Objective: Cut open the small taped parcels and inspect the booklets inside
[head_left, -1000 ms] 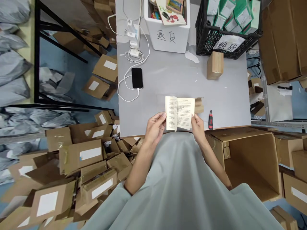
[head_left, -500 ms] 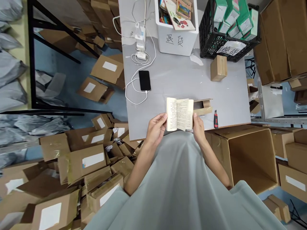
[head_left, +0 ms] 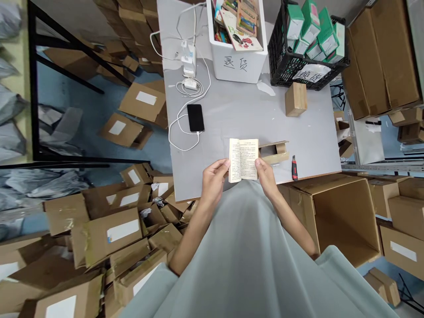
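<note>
A small book (head_left: 244, 160) with printed, yellowish pages lies spread between my two hands, above the table's front edge. My left hand (head_left: 213, 179) grips its left side, thumb over the page edge. On the opposite side, my right hand (head_left: 266, 176) pinches the right page edge with the thumb on top. Just behind the book, to the right, rests an opened small cardboard box (head_left: 280, 152), partly covered by the book. A red and black utility knife (head_left: 294, 168) lies on the table to the right of my right hand.
On the grey table (head_left: 232, 110) are a black phone (head_left: 195, 118) with a white cable, a power strip (head_left: 189, 59), a white bin (head_left: 236, 62) of books, a black crate (head_left: 281, 62) of green boxes and a small carton (head_left: 296, 100). Cardboard boxes (head_left: 122, 227) crowd the floor.
The book's right-hand pages, fanned apart before, now lie flatter together. My right hand has come slightly closer to my left. The whole view has shifted a little.
</note>
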The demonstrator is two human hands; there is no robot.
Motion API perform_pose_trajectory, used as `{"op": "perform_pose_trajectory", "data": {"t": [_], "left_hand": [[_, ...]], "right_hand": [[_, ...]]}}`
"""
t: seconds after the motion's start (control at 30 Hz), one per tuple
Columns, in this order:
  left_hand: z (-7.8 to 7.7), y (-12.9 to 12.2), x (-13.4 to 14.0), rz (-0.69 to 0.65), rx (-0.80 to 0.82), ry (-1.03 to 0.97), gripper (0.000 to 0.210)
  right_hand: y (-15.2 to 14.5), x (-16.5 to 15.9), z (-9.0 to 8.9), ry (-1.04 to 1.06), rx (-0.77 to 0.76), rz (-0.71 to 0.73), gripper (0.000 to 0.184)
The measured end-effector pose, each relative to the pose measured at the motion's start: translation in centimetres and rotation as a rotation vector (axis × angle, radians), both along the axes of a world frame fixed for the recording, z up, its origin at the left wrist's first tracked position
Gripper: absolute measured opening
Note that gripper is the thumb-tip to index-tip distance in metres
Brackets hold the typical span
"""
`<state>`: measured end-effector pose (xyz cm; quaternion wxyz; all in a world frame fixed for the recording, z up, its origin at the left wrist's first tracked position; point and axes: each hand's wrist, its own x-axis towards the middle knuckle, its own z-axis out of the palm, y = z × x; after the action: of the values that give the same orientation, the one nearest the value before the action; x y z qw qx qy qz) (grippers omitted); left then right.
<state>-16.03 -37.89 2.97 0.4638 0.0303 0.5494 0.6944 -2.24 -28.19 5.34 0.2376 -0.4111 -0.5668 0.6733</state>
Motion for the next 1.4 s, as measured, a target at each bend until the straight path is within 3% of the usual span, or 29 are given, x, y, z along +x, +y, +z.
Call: {"op": "perform_pose_trajectory", "data": {"t": [0.2, 0.27, 0.4, 0.53, 0.67, 0.73, 0.8, 0.9, 1.0, 1.13, 1.27, 1.4], "left_hand": [[0.9, 2.0, 3.5, -0.142, -0.001, 0.369, 0.027], [0.9, 2.3, 3.6, -0.148, -0.028, 0.419, 0.024], [1.1, 2.7, 2.9, 0.012, -0.145, 0.489, 0.025], [2.1, 4.1, 4.3, -0.08, -0.174, 0.486, 0.02], [3.5, 6.0, 8.0, -0.158, -0.117, 0.701, 0.01], [4.0, 6.7, 9.7, -0.228, -0.106, 0.791, 0.012], [4.3, 7.1, 10.8, -0.278, -0.125, 0.822, 0.013], [4.5, 7.2, 10.9, -0.26, -0.13, 0.772, 0.011], [3.8, 6.9, 9.4, -0.143, -0.135, 0.636, 0.01], [0.5, 7.0, 6.2, 0.029, -0.198, 0.324, 0.036], [-2.3, 7.4, 4.9, 0.027, -0.18, 0.12, 0.054], [-2.1, 8.0, 5.8, -0.055, -0.018, -0.159, 0.06]], "right_hand": [[0.8, 0.3, -2.5, 0.01, -0.127, -0.056, 0.055], [1.9, 1.1, -3.0, 0.003, -0.149, -0.086, 0.054], [4.4, 2.8, -3.4, 0.039, -0.291, -0.14, 0.051], [5.8, 3.8, -4.4, 0.069, -0.452, -0.141, 0.043], [6.0, 3.9, -6.0, 0.085, -0.465, -0.053, 0.039], [6.0, 3.7, -6.7, 0.083, -0.494, 0.028, 0.047], [6.1, 3.4, -7.2, 0.083, -0.541, 0.095, 0.056], [6.6, 3.5, -7.1, 0.112, -0.561, 0.118, 0.054], [7.7, 4.4, -5.9, 0.108, -0.42, 0.026, 0.047], [9.5, 5.7, -3.3, 0.02, -0.094, 0.017, 0.043], [8.9, 5.9, -0.7, -0.043, 0.168, 0.105, 0.041], [5.7, 5.1, -0.1, -0.171, 0.533, 0.268, 0.034]]}}
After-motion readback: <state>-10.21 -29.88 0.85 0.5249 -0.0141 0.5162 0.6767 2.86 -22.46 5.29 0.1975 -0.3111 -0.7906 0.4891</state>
